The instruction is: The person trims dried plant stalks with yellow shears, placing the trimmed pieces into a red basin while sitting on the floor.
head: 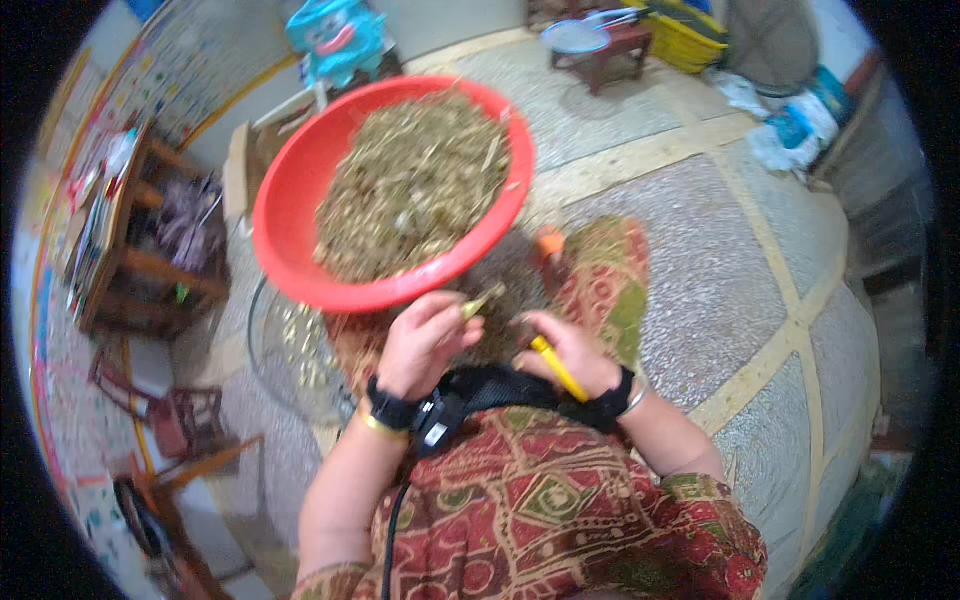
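Observation:
Between the fingertips of my left hand (431, 337) is a small pale green plant piece (472, 307), perhaps a pod or clove; the blur hides its exact kind. My right hand (570, 352) grips a yellow-handled tool (559, 367), likely a small knife, whose far end cannot be made out. Just beyond my hands, a large red plastic basin (289, 217) holds a heap of dry, straw-coloured plant matter (420, 187). A dark heap of debris (506, 292) lies below and between my hands. At the left, small pale pieces (304, 345) rest in a round, clear or wire-like tray (259, 360).
A cardboard box (240, 172) stands behind the basin. To the left are a wooden shelf (112, 247) with papers and cloth, and a small reddish chair (169, 427). A low stool (607, 56) bears a badminton-like racket (574, 36). Bags (795, 131) lie at the upper right.

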Demonstrator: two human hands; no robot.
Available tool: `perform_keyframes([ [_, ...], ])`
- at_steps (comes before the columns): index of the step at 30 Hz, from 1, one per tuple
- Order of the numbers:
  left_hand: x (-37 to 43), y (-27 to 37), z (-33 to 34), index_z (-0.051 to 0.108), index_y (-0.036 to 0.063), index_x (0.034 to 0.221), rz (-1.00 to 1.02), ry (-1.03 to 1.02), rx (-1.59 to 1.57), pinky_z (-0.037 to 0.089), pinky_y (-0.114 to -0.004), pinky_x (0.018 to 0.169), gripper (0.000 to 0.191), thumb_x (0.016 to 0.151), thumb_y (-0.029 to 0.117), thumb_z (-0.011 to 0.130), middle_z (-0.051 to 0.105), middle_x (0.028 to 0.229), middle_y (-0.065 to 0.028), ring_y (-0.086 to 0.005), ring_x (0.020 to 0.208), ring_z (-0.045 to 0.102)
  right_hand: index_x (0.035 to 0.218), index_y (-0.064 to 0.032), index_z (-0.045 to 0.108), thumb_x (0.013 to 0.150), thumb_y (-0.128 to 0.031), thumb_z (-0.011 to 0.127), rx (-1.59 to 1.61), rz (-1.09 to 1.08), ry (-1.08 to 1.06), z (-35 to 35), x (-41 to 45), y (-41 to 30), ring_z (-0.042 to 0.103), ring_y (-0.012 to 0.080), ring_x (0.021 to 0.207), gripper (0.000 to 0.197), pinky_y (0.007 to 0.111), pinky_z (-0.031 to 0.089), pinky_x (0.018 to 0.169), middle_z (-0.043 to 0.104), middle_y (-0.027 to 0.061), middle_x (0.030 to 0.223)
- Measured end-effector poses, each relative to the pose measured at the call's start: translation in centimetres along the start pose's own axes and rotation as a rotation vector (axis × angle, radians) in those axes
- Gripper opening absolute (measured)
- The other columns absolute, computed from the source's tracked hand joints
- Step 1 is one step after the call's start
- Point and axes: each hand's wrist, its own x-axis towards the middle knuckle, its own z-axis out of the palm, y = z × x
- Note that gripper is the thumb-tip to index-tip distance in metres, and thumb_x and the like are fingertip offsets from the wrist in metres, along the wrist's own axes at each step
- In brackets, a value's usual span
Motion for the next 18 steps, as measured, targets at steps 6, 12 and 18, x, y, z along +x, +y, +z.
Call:
perform_keyframes([
  [6, 0.2, -0.3, 1.0, 0.051, -0.0022, 0.099, 0.002, -0.069, 0.122, 0.052, -0.032, 0.075, 0.018, 0.083, 0.003, 0.056, 0.058, 0.094, -0.0110, -0.0210, 0.086, 0.060, 0.112, -0.0033, 0.048, 0.078, -0.013, 0.066, 0.356, -0.047, 0.117, 0.5, 0.6, -0.3, 0.049, 0.0070, 0.074, 0.039, 0.023, 0.045, 0.066, 0.053, 0.0009, 0.082],
  [12, -0.1, -1.3, 1.3, 0.053, 0.0000, 0.096, 0.016, -0.180, 0.312, 0.052, -0.027, 0.068, 0.016, 0.081, 0.001, 0.058, 0.061, 0.091, -0.0090, -0.0151, 0.076, 0.060, 0.110, -0.0010, 0.045, 0.079, -0.005, 0.064, 0.581, -0.123, 0.056, 1.0, 1.1, -0.8, 0.052, 0.0085, 0.083, 0.037, 0.023, 0.047, 0.073, 0.053, 0.0036, 0.093],
  [18, -0.4, -0.9, 1.7, 0.055, -0.0009, 0.102, -0.056, -0.216, 0.381, 0.051, -0.027, 0.072, 0.021, 0.081, 0.002, 0.059, 0.061, 0.091, -0.0076, -0.0147, 0.078, 0.061, 0.106, -0.0004, 0.046, 0.080, -0.004, 0.060, 0.657, -0.097, -0.004, 0.9, 1.2, -1.0, 0.055, 0.0091, 0.083, 0.030, 0.024, 0.048, 0.074, 0.054, 0.0047, 0.092],
])
